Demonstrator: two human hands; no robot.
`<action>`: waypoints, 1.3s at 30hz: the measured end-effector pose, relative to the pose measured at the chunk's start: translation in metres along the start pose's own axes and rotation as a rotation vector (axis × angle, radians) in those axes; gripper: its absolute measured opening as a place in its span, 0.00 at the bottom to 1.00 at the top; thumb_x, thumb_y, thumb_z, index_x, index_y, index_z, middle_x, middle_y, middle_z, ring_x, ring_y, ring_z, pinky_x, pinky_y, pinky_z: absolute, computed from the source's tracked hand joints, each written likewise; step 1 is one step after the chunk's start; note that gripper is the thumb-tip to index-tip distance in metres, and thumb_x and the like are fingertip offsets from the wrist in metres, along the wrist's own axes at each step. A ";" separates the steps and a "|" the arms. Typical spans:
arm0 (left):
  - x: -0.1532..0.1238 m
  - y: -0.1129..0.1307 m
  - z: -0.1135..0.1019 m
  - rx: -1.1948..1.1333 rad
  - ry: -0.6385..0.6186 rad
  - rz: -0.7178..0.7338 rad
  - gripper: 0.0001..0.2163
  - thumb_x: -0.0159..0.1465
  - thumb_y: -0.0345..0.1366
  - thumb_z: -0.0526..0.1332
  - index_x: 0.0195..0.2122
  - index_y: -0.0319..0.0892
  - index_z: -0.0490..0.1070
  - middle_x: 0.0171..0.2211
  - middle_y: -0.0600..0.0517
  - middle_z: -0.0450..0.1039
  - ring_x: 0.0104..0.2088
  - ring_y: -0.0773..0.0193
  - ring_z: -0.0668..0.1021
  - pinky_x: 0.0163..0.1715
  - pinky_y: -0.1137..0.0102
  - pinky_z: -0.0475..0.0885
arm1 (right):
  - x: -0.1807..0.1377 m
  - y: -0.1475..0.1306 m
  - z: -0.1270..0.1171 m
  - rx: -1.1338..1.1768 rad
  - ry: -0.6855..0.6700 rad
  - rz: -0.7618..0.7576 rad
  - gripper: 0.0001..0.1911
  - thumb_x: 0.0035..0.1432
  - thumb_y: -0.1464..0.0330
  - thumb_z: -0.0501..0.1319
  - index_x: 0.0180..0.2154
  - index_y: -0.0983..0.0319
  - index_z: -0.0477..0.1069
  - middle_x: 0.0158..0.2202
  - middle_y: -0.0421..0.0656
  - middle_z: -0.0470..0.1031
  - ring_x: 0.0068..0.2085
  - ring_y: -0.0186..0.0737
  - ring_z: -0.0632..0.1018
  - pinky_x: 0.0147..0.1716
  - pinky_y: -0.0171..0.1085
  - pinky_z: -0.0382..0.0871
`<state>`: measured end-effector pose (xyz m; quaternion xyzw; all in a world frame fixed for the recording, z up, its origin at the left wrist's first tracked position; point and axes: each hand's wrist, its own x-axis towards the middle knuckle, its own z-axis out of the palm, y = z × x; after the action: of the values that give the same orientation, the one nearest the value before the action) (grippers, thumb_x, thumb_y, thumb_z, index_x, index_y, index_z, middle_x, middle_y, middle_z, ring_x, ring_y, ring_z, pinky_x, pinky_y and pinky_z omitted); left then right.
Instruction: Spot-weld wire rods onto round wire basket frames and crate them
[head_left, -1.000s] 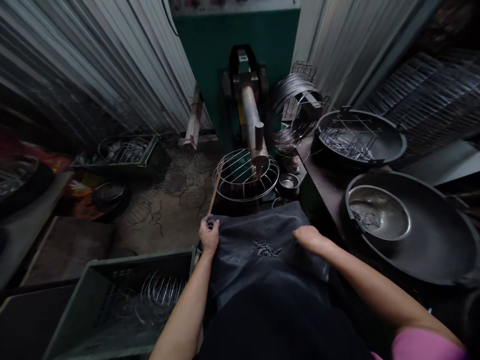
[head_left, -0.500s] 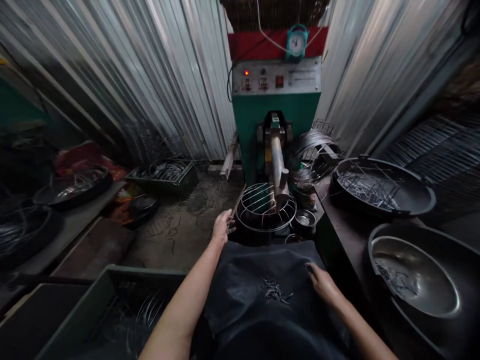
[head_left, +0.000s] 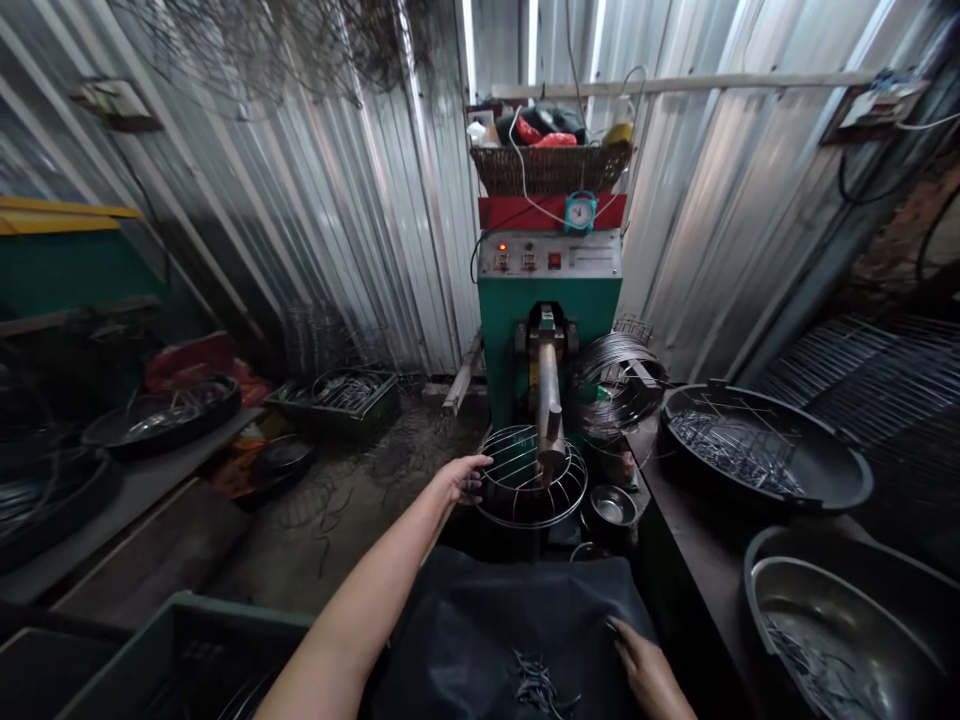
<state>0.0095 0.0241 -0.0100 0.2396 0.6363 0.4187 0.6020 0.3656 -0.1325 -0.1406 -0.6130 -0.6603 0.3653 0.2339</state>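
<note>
My left hand (head_left: 463,478) reaches forward to the left rim of a round wire basket frame (head_left: 529,478); its fingers are spread and just touch the rim. The frame sits on the arm (head_left: 548,410) of a green machine (head_left: 550,300). My right hand (head_left: 646,672) lies flat on a dark cloth (head_left: 480,630) over my lap, fingers stretched out. A small heap of short wire pieces (head_left: 538,688) lies on the cloth just left of that hand.
A steel bowl (head_left: 832,625) in a black pan and another black pan (head_left: 765,455) of wire pieces stand on the right bench. A wire coil (head_left: 619,380) and a small steel cup (head_left: 611,507) are near the machine. A green crate (head_left: 180,655) sits lower left.
My left hand let go of the cloth's corner and moved forward to the wire frame's rim. My head tilted up, showing more of the machine. My right hand stayed on the cloth.
</note>
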 end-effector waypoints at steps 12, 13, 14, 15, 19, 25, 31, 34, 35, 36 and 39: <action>-0.016 -0.001 0.011 -0.218 0.072 -0.105 0.13 0.43 0.31 0.67 0.20 0.41 0.59 0.13 0.61 0.55 0.11 0.76 0.57 0.13 0.76 0.57 | -0.013 -0.025 -0.006 0.306 0.160 0.143 0.11 0.44 0.59 0.58 0.24 0.60 0.65 0.20 0.39 0.71 0.21 0.38 0.72 0.23 0.35 0.65; -0.017 -0.003 0.012 -0.255 0.083 -0.081 0.13 0.43 0.30 0.66 0.19 0.41 0.58 0.12 0.62 0.53 0.11 0.77 0.54 0.12 0.78 0.53 | -0.012 -0.035 -0.010 0.376 0.133 0.144 0.12 0.46 0.58 0.57 0.26 0.60 0.65 0.20 0.39 0.70 0.20 0.36 0.70 0.21 0.34 0.64; -0.018 -0.006 0.013 -0.283 0.091 -0.056 0.13 0.44 0.30 0.65 0.19 0.41 0.57 0.12 0.63 0.51 0.11 0.78 0.51 0.12 0.78 0.50 | -0.010 -0.047 -0.014 0.449 0.118 0.136 0.13 0.48 0.57 0.57 0.28 0.61 0.66 0.21 0.39 0.71 0.20 0.34 0.70 0.21 0.34 0.63; -0.020 -0.008 0.014 -0.300 0.099 -0.038 0.12 0.44 0.29 0.64 0.19 0.41 0.57 0.12 0.63 0.49 0.11 0.78 0.50 0.12 0.79 0.47 | -0.005 -0.060 -0.018 0.521 0.114 0.117 0.14 0.49 0.57 0.58 0.31 0.62 0.67 0.23 0.40 0.72 0.21 0.34 0.70 0.22 0.33 0.63; -0.032 -0.019 0.020 -0.344 0.137 0.054 0.12 0.42 0.29 0.63 0.20 0.41 0.57 0.12 0.64 0.47 0.12 0.78 0.50 0.12 0.79 0.45 | 0.023 -0.128 -0.024 0.763 0.171 -0.072 0.15 0.52 0.58 0.59 0.37 0.61 0.67 0.33 0.44 0.75 0.30 0.36 0.75 0.30 0.35 0.68; -0.045 -0.027 0.028 -0.384 0.222 0.202 0.14 0.38 0.31 0.65 0.22 0.42 0.57 0.14 0.64 0.49 0.13 0.77 0.53 0.12 0.79 0.45 | 0.061 -0.186 0.000 0.647 0.041 -0.207 0.12 0.53 0.59 0.58 0.33 0.61 0.67 0.27 0.42 0.74 0.25 0.35 0.74 0.23 0.32 0.66; -0.047 -0.027 0.029 -0.393 0.201 0.264 0.16 0.37 0.32 0.65 0.25 0.42 0.59 0.15 0.64 0.51 0.13 0.77 0.54 0.12 0.79 0.46 | 0.073 -0.182 0.008 0.597 0.059 -0.112 0.13 0.53 0.58 0.56 0.33 0.62 0.66 0.21 0.39 0.73 0.20 0.34 0.71 0.17 0.31 0.61; -0.046 -0.026 0.030 -0.401 0.204 0.266 0.17 0.38 0.32 0.65 0.26 0.43 0.58 0.15 0.64 0.51 0.13 0.77 0.54 0.12 0.79 0.47 | 0.075 -0.184 0.005 0.623 0.053 -0.117 0.14 0.52 0.57 0.57 0.33 0.62 0.66 0.23 0.40 0.74 0.21 0.34 0.73 0.18 0.31 0.62; -0.046 -0.026 0.031 -0.401 0.207 0.264 0.17 0.38 0.32 0.65 0.26 0.43 0.58 0.15 0.64 0.52 0.13 0.77 0.54 0.12 0.79 0.47 | 0.075 -0.184 0.004 0.629 0.053 -0.119 0.14 0.52 0.56 0.58 0.33 0.62 0.66 0.24 0.41 0.74 0.22 0.35 0.73 0.18 0.31 0.62; -0.045 -0.025 0.031 -0.397 0.210 0.263 0.17 0.38 0.32 0.65 0.27 0.43 0.58 0.15 0.64 0.52 0.13 0.77 0.54 0.12 0.79 0.47 | 0.075 -0.185 0.003 0.634 0.053 -0.121 0.14 0.51 0.56 0.58 0.32 0.61 0.66 0.25 0.41 0.74 0.23 0.35 0.74 0.19 0.31 0.62; -0.044 -0.024 0.031 -0.379 0.210 0.262 0.17 0.39 0.32 0.65 0.27 0.43 0.58 0.15 0.64 0.52 0.13 0.77 0.56 0.12 0.79 0.47 | 0.077 -0.182 0.003 0.639 0.056 -0.129 0.14 0.51 0.57 0.58 0.32 0.61 0.66 0.26 0.41 0.74 0.24 0.36 0.75 0.20 0.32 0.63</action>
<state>0.0518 -0.0167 -0.0024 0.1579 0.5690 0.6275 0.5074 0.2359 -0.0544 -0.0129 -0.4753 -0.5429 0.5217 0.4551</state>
